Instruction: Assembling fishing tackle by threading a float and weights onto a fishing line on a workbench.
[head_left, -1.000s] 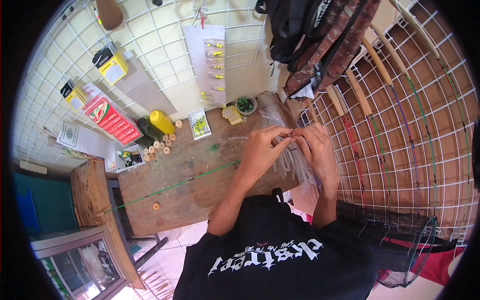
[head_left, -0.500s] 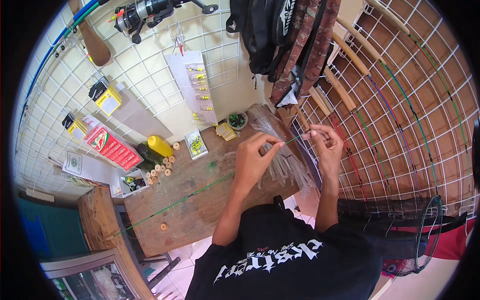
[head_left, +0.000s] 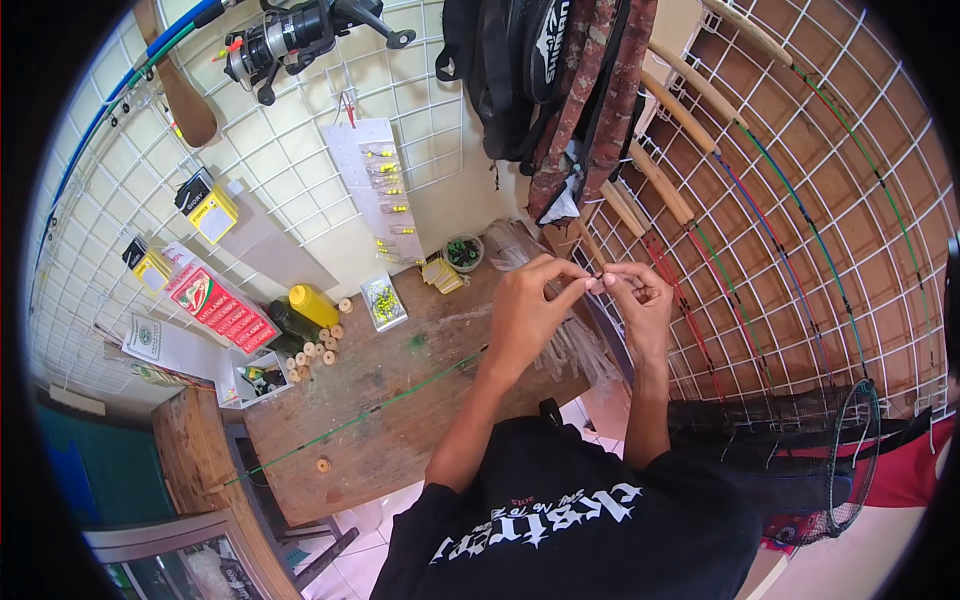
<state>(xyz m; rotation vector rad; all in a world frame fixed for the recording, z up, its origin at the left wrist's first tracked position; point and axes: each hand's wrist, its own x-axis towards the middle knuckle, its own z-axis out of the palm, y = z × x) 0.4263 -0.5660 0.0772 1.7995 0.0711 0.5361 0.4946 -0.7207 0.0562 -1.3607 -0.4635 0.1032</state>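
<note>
A thin green fishing rod [head_left: 372, 411] with dark bands slants over the workbench, from its left edge up toward my hands. My left hand [head_left: 532, 305] is closed in a pinch on the rod's upper end, thumb and forefinger pointing right. Right beside it, my right hand [head_left: 638, 300] pinches at the tip with bent fingers; the fingertips of both hands almost meet. The fingers hide the very end of the rod, and any small part held there is too small to make out.
The wooden workbench [head_left: 400, 450] carries cork rings [head_left: 323, 465], a yellow bottle [head_left: 314, 306], a white box of yellow-green beads [head_left: 382, 302], a small tub [head_left: 463, 252] and clear plastic sleeves [head_left: 565, 345]. Banded rods [head_left: 775, 220] hang on the right grid, above a landing net [head_left: 850, 460].
My right hand has moved left toward my left hand, closing the gap where a stretch of green rod showed. The whole view has shifted slightly.
</note>
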